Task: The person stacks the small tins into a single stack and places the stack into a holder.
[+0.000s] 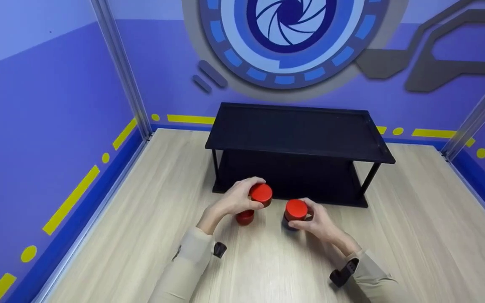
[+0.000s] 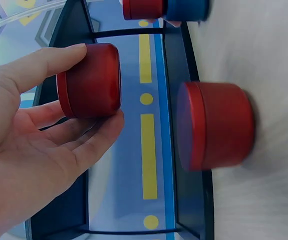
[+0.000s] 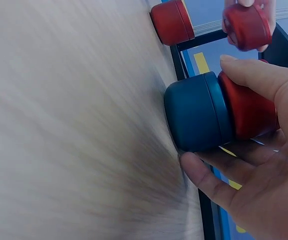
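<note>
My left hand (image 1: 235, 199) holds a small round red tin (image 1: 262, 193) between thumb and fingers, raised off the table. A second red tin (image 1: 245, 218) stands on the table just below that hand; the left wrist view shows it apart from the held one. On the right, my right hand (image 1: 322, 222) grips another red tin (image 1: 296, 209) by its sides. Directly beneath it is a blue tin (image 3: 196, 112), the two touching in the right wrist view. One lower fingertip reaches beside the blue tin's edge.
Behind the hands stands a black two-level shelf (image 1: 297, 128) with thin posts; its lower board (image 1: 293, 172) lies close to the tins. A light wood table (image 1: 175, 176) spreads around it, bounded by blue printed walls (image 1: 57, 105) with metal corner posts.
</note>
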Motion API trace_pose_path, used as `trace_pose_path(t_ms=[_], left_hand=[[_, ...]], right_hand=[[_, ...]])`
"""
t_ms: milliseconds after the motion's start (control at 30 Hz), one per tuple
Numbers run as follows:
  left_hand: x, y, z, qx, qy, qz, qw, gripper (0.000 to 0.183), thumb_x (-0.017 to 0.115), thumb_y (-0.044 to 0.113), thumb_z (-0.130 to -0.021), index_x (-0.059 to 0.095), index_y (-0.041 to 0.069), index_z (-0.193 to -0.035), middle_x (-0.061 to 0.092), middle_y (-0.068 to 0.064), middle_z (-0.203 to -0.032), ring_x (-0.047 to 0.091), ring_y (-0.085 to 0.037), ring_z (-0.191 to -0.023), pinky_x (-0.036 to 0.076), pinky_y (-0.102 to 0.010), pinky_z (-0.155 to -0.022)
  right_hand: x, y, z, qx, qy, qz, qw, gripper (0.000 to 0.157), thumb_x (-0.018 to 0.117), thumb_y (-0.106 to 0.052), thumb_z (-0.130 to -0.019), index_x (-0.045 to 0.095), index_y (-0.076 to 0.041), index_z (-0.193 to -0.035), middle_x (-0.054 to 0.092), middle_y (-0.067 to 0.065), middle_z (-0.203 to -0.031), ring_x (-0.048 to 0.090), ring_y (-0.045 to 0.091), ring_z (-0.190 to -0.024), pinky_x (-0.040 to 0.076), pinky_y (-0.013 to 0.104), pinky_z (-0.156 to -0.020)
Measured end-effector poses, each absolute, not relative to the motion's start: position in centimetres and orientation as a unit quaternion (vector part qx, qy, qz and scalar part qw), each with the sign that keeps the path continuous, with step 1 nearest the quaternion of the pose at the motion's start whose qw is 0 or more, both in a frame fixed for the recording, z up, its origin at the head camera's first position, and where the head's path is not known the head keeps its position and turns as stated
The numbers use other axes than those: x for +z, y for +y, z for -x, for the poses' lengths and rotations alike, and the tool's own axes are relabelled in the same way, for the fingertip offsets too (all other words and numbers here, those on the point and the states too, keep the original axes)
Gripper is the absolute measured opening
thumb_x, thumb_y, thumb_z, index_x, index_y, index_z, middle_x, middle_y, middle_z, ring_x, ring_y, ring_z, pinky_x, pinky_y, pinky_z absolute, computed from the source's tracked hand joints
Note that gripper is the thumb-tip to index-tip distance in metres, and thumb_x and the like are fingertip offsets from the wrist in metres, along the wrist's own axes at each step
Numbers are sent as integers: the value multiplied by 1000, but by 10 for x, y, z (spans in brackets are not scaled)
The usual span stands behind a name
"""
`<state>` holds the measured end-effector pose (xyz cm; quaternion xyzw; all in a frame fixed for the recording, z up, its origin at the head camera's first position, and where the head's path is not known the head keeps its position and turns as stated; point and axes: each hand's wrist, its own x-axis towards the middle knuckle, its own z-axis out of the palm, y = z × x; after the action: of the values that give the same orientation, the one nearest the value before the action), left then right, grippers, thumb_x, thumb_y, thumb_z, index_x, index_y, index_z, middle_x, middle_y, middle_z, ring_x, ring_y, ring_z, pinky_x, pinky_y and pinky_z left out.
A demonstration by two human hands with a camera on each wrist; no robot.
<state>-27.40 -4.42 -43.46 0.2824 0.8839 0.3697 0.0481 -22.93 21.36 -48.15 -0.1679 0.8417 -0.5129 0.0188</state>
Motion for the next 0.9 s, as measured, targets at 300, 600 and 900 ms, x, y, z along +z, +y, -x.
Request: trace_pose_path(t_ms=[300, 600, 900], left_hand=[[-428, -25, 272, 361, 884, -294, 50, 60, 76, 18, -79, 53, 12, -133, 61, -6, -125, 58, -21, -110, 46, -35, -96], [-429, -6, 269, 369, 876, -308, 45, 62, 78, 23, -78, 53, 12, -134, 62, -4, -123, 56, -19, -108, 45, -30, -94], [-433, 15, 267, 363, 876, -316, 38, 60, 78, 28, -79, 55, 14, -132, 62, -1, -123, 57, -15, -107, 45, -25, -93]], right_hand=[[-481, 213, 229, -511, 843, 168, 17, 54, 80, -6, -75, 56, 4, -122, 66, 18, -112, 61, 3, -89, 55, 35, -83], [-481, 215, 229, -515, 838, 175, 27, 53, 79, -6, -76, 55, 5, -122, 64, 20, -112, 64, 10, -89, 54, 26, -77], [-482, 215, 229, -514, 839, 179, 16, 50, 79, -6, -76, 55, 6, -118, 65, 20, -109, 62, 5, -85, 54, 26, -76]])
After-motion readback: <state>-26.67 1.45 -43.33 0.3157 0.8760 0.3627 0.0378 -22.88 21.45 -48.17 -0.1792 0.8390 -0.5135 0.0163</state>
